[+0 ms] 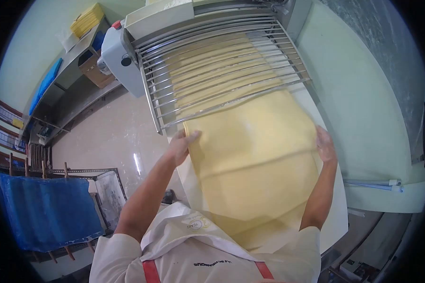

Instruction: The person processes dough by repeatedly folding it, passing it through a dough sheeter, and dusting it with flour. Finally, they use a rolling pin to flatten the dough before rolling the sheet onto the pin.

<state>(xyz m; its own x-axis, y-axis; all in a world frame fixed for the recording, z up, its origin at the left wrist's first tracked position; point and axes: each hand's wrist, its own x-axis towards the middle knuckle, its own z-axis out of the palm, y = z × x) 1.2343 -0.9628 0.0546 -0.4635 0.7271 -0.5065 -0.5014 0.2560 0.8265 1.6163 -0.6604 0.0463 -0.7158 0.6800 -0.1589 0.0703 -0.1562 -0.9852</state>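
Note:
A wide sheet of pale yellow dough lies in folds on the white belt of a dough sheeter. Its far part runs beneath a metal bar guard. At the dough's left edge, my left hand has its thumb on top and its fingers partly hidden below. My right hand grips the opposite edge, with some of its fingers out of sight. Both hands are just short of the guard's front bar, and the dough between them has a raised fold across it.
The sheeter's grey side housing carries a red button. To the left stand a metal shelf with a cardboard box and a rack draped in blue sheeting. A pale wall rises close on the right.

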